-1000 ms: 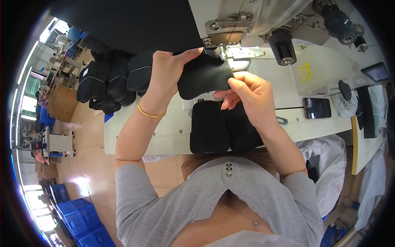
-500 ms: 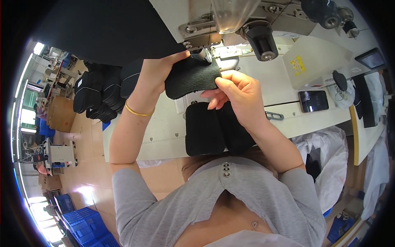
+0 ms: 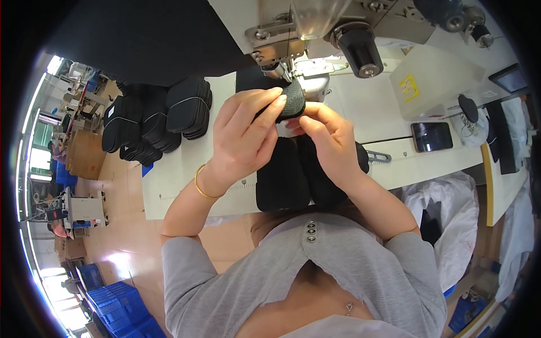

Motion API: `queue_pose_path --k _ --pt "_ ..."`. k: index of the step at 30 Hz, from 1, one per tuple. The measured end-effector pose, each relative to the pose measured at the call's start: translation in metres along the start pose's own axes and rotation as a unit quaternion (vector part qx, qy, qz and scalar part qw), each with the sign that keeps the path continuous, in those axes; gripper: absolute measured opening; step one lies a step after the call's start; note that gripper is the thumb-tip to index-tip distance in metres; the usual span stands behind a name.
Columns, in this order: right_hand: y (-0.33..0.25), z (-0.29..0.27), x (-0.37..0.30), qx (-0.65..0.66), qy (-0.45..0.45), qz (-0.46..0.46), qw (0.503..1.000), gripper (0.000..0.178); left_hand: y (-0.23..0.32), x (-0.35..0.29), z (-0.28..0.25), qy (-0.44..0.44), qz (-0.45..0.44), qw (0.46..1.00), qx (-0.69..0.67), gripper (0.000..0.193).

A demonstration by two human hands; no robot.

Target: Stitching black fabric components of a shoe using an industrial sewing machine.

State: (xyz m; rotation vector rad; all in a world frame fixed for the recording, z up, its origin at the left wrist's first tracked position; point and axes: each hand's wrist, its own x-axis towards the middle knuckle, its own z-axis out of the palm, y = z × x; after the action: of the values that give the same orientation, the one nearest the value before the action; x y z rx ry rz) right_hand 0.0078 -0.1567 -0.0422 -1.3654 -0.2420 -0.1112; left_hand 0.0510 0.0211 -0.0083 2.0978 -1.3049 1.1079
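Observation:
Under the presser foot of the sewing machine (image 3: 276,69) lies a black textured fabric piece (image 3: 295,101) with rounded corners. My left hand (image 3: 243,130) grips its left part, fingertips on top, covering much of it. At its right edge my right hand (image 3: 331,138) is closed with thumb and fingers together, pinching the near right corner. Part of that grip is hidden behind the fingers. Below both hands, two stacks of black fabric pieces (image 3: 282,179) rest at the table's front edge against me.
Bundles of black pieces (image 3: 190,108) tied with cord stand on the left of the white table (image 3: 174,186). A grey flat tool (image 3: 378,157) and a phone (image 3: 431,137) lie to the right. A white sack (image 3: 451,219) hangs beside the table. Blue crates (image 3: 121,307) stand on the floor.
My left hand has moved from the far left side of the fabric piece round to its near side, fingers now on top. The piece has turned and is more covered. My right hand stays near its right edge.

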Motion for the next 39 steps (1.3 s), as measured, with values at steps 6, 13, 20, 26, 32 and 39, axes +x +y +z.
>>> queue_pose_path --k 6,13,20,26,32,39 --pt "0.006 0.012 -0.004 0.060 -0.070 0.006 0.996 0.033 -0.001 0.002 0.008 0.008 0.035 0.999 0.022 0.038" --pt "0.014 0.031 -0.004 0.175 -0.001 -0.015 0.984 0.024 0.000 0.008 0.002 -0.014 0.033 0.999 0.019 0.035" --pt "0.022 0.027 -0.002 0.111 -0.015 -0.014 0.994 0.028 -0.001 0.004 0.003 -0.005 0.029 0.999 0.017 0.035" --pt "0.023 0.034 -0.002 0.168 0.028 -0.029 0.985 0.022 -0.003 0.008 0.002 -0.022 0.033 0.999 0.016 0.034" --pt "0.019 0.037 -0.005 0.136 0.015 -0.017 0.990 0.023 -0.009 0.006 0.000 -0.021 0.042 0.999 0.016 0.034" --pt "0.011 0.039 -0.005 0.154 -0.034 0.013 0.987 0.033 -0.024 0.003 -0.002 -0.030 0.078 0.996 -0.007 0.036"
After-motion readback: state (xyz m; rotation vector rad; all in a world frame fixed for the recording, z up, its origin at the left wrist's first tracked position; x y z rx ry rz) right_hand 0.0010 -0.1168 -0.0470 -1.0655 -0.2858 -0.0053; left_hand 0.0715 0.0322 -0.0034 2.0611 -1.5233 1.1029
